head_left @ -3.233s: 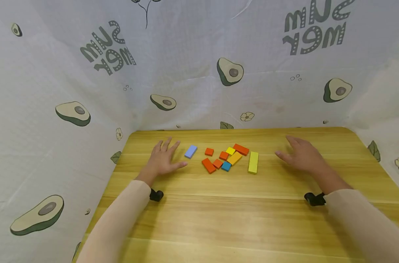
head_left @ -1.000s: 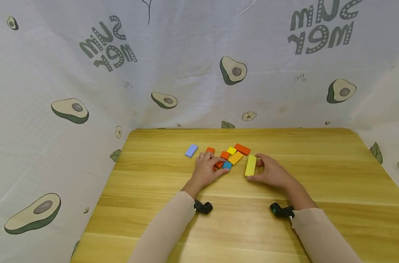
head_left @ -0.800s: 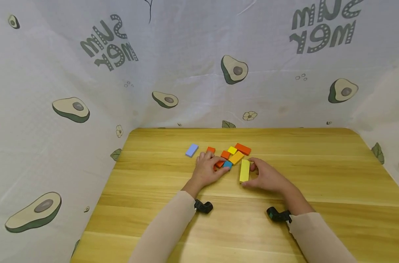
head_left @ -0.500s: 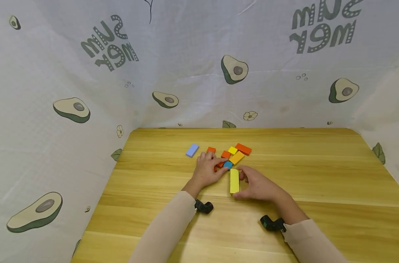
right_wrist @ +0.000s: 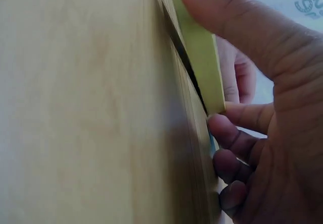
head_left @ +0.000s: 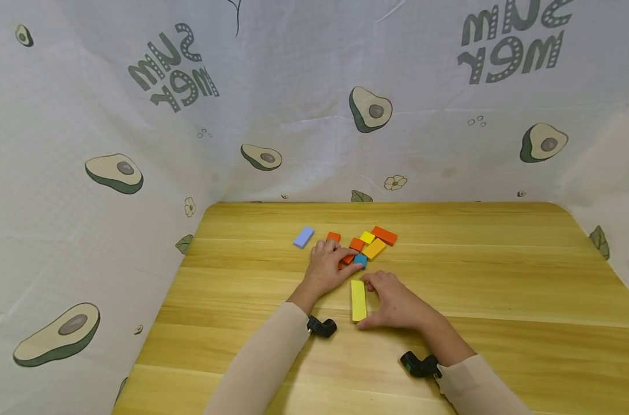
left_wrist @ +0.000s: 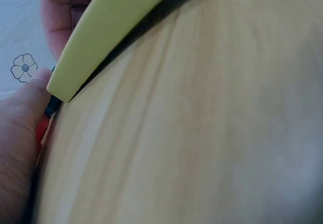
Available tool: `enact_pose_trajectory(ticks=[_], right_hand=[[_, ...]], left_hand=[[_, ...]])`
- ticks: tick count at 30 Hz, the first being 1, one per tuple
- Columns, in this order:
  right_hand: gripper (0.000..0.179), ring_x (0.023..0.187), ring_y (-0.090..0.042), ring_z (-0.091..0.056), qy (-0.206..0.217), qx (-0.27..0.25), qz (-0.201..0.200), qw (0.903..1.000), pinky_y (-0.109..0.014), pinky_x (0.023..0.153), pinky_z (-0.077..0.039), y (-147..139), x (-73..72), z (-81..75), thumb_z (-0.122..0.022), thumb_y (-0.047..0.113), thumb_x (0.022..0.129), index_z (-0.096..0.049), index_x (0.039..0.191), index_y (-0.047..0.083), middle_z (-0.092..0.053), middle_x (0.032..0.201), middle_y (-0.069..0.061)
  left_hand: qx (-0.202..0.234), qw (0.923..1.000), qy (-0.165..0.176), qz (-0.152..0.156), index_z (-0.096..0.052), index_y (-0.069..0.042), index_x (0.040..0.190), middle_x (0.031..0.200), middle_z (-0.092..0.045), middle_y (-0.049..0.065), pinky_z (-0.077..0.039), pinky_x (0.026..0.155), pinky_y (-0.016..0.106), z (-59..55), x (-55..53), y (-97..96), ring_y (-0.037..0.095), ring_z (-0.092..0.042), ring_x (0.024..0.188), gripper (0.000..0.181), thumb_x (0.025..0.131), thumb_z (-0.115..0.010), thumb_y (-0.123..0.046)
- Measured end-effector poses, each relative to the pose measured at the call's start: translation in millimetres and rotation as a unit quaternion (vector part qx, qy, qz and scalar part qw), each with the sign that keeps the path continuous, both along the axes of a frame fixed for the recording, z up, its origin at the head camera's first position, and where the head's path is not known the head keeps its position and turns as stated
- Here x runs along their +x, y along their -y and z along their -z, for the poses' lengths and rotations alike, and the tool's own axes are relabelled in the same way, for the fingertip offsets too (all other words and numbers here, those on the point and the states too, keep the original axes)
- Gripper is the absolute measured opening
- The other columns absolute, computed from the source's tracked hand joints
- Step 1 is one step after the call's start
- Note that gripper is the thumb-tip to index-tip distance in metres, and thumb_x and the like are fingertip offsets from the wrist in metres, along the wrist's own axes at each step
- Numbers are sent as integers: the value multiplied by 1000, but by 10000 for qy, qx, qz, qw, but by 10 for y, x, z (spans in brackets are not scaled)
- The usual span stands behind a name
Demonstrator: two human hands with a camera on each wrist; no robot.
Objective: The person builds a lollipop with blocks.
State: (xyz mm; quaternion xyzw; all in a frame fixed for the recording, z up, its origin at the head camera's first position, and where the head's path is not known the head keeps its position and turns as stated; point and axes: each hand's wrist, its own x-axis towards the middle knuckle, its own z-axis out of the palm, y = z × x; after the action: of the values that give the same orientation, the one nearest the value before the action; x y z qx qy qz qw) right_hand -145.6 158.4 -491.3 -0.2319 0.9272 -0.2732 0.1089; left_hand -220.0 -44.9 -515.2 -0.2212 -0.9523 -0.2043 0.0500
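My right hand [head_left: 400, 302] pinches a long yellow-green block [head_left: 358, 301] by its two ends, thumb at the near end and index finger at the far end. In the right wrist view the block [right_wrist: 204, 57] shows a dark gap under it. My left hand [head_left: 326, 268] lies over the left of the block group, thumb and index finger on either side of a small blue block [head_left: 360, 261]. Beneath that hand the red blocks are partly hidden. Just behind the blue block lie a small red block [head_left: 356, 244] and an orange block [head_left: 374, 249].
A light purple block [head_left: 303, 237] lies apart at the left. A small red block [head_left: 333, 237] sits behind my left hand, a yellow square block [head_left: 367, 237] and a red oblong block [head_left: 384, 235] farther back. The wooden table [head_left: 491, 259] meets a patterned cloth [head_left: 304, 104].
From wide apart, both hands came in to the blocks. My right hand took the yellow-green block and moved it left and nearer me. Lately my left hand has stayed still at the blue block.
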Motion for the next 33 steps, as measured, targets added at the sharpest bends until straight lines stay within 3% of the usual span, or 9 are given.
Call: enact_pose_trajectory(ticks=[7, 17, 24, 33], right_hand=[[100, 109, -20, -49, 85, -42, -127, 9999, -43, 93, -46, -39, 25, -32, -89, 59, 68, -49, 142, 6, -57, 117, 0], [92, 102, -17, -46, 60, -114, -91, 9999, -36, 87, -43, -51, 2, -17, -89, 59, 68, -52, 136, 8, -55, 110, 3], [92, 101, -16, -46, -16, -100, -10, 9999, -35, 87, -42, -41, 13, 0, -89, 62, 67, -53, 134, 10, -54, 109, 4], [92, 102, -16, -45, 30, -117, 15, 9999, -36, 87, -41, -27, 43, -7, -87, 64, 68, -53, 135, 11, -56, 112, 2]], left_hand=[[29, 10000, -67, 30, -69, -36, 130, 102, -47, -5, -23, 80, 29, 27, 3, 8, 16, -34, 91, 46, 94, -61, -63], [209, 9997, -73, 49, -72, -37, 125, 101, -45, -6, -21, 80, 31, 20, 11, 6, 16, -34, 91, 44, 90, -66, -64], [866, 9962, 71, -30, -74, -31, 122, 109, -54, -5, -24, 86, 33, 18, 17, 13, 16, -38, 96, 42, 88, -73, -57], [1819, 9832, 109, -81, -74, -22, 120, 112, -61, -2, -25, 90, 35, 32, 81, 60, 17, -40, 97, 42, 87, -79, -47]])
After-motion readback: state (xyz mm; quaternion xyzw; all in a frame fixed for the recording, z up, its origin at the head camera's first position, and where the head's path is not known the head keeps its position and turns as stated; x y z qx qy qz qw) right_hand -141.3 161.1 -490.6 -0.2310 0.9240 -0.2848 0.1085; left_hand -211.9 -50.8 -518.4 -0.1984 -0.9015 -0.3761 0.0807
